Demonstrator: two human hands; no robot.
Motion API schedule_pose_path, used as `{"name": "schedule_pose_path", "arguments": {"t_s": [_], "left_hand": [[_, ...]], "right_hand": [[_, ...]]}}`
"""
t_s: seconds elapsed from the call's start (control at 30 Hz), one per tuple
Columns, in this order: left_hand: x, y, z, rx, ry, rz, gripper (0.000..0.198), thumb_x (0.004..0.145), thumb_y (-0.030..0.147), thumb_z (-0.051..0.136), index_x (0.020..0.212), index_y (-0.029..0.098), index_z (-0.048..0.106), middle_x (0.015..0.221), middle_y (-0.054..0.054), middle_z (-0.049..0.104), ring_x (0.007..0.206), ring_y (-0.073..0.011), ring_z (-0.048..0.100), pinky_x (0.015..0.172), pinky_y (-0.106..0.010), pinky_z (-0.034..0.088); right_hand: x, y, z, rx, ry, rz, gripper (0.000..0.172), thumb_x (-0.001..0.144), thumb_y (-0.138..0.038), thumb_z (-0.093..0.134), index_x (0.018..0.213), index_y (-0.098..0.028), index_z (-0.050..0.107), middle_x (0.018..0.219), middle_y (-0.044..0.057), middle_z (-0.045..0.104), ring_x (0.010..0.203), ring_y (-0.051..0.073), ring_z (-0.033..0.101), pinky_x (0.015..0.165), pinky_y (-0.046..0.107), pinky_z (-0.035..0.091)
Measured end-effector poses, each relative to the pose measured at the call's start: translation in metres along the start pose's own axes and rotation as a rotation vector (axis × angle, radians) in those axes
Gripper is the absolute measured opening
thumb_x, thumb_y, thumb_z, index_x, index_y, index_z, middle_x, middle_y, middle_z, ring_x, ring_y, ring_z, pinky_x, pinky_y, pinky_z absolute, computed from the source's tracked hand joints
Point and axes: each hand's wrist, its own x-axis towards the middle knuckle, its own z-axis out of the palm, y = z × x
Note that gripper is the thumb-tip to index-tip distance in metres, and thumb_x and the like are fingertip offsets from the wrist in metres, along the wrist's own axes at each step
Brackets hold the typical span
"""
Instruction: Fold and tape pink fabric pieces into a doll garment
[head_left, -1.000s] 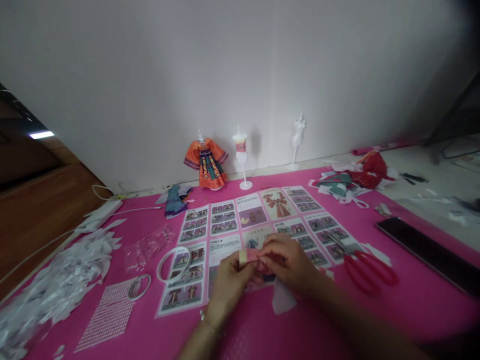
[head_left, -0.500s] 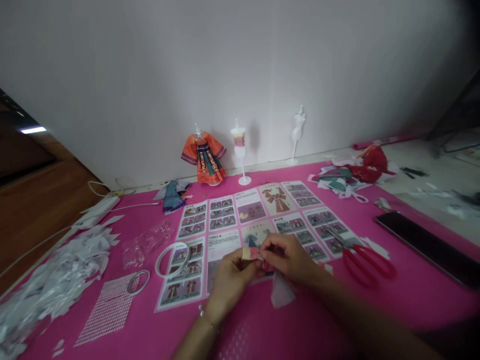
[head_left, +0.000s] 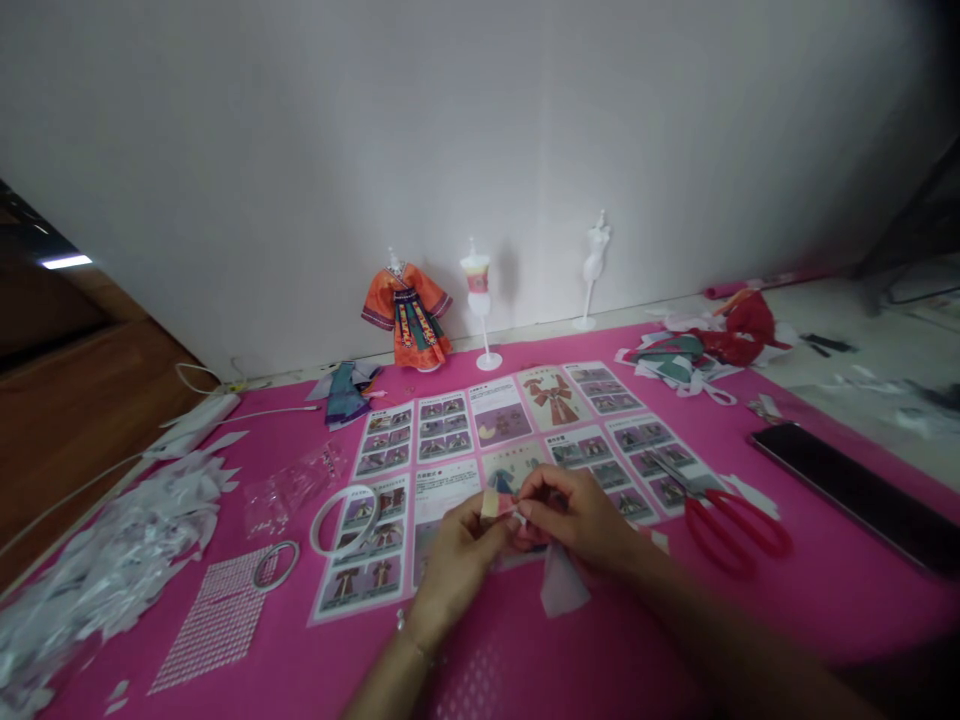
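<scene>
My left hand (head_left: pixel 459 570) and my right hand (head_left: pixel 581 520) meet over the lower middle of a printed instruction sheet (head_left: pixel 480 450) on a pink mat (head_left: pixel 600 660). Both pinch a small pink-and-cream paper strip (head_left: pixel 496 505) between fingertips. The left holds its cream end, the right pinches its pink end. A white paper scrap (head_left: pixel 559 590) lies just under my right wrist. Red-handled scissors (head_left: pixel 731 535) lie to the right of my right hand.
Along the wall stand a dressed orange doll mannequin (head_left: pixel 406 322), a half-dressed one (head_left: pixel 480 300) and a bare white one (head_left: pixel 595 265). Tape rolls (head_left: pixel 341 520) and a rhinestone sheet (head_left: pixel 217 620) lie left. White scraps (head_left: pixel 112 560) pile far left. A dark phone (head_left: pixel 862 495) lies right.
The view shifted slightly, so everything sits a little lower left than a second ago. My fingers have worked along the strip; both hands stay in the same place.
</scene>
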Motion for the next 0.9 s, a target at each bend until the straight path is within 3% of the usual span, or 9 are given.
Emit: {"name": "schedule_pose_path", "arguments": {"t_s": [0.13, 0.37, 0.47, 0.6, 0.9], "left_hand": [[0.0012, -0.0014, -0.0023, -0.062, 0.049, -0.072, 0.03, 0.066, 0.035, 0.077, 0.085, 0.014, 0.067, 0.065, -0.003, 0.073, 0.059, -0.0183, 0.069, 0.063, -0.027, 0.054], [0.0022, -0.0018, -0.0033, -0.156, 0.105, -0.102, 0.033, 0.061, 0.034, 0.08, 0.082, 0.012, 0.067, 0.066, -0.006, 0.073, 0.057, -0.0171, 0.069, 0.058, -0.025, 0.054], [0.0027, -0.0033, -0.0037, -0.162, 0.117, -0.092, 0.034, 0.062, 0.033, 0.08, 0.085, 0.012, 0.067, 0.064, -0.005, 0.073, 0.056, -0.0163, 0.068, 0.057, -0.024, 0.054], [0.0033, -0.0053, -0.0029, -0.168, 0.11, -0.09, 0.036, 0.063, 0.035, 0.08, 0.085, 0.011, 0.066, 0.063, -0.005, 0.072, 0.055, -0.0172, 0.068, 0.058, -0.026, 0.055], [0.0011, -0.0036, -0.0003, -0.159, 0.056, -0.093, 0.036, 0.062, 0.035, 0.081, 0.084, 0.01, 0.067, 0.064, -0.006, 0.073, 0.059, -0.0179, 0.07, 0.061, -0.026, 0.056]], "right_hand": [[0.0004, -0.0005, -0.003, -0.097, 0.075, -0.097, 0.008, 0.076, -0.02, 0.063, 0.071, -0.019, 0.058, 0.067, -0.002, 0.058, 0.062, 0.012, 0.053, 0.057, 0.022, 0.041], [-0.0003, 0.0003, -0.0077, -0.237, 0.021, -0.361, 0.006, 0.077, -0.021, 0.068, 0.072, -0.019, 0.065, 0.072, 0.0, 0.056, 0.067, 0.013, 0.053, 0.063, 0.026, 0.04], [0.0, 0.004, -0.0065, -0.299, 0.054, -0.466, 0.004, 0.077, -0.02, 0.068, 0.072, -0.02, 0.068, 0.071, 0.0, 0.056, 0.068, 0.014, 0.053, 0.066, 0.028, 0.04], [-0.0001, 0.0051, -0.0063, -0.347, 0.089, -0.424, 0.004, 0.078, -0.018, 0.067, 0.076, -0.019, 0.07, 0.068, 0.0, 0.054, 0.066, 0.014, 0.052, 0.065, 0.029, 0.038], [-0.0016, 0.004, -0.0073, -0.245, 0.026, -0.316, 0.002, 0.078, -0.019, 0.066, 0.08, -0.019, 0.066, 0.073, -0.001, 0.053, 0.066, 0.012, 0.05, 0.059, 0.024, 0.037]]}}
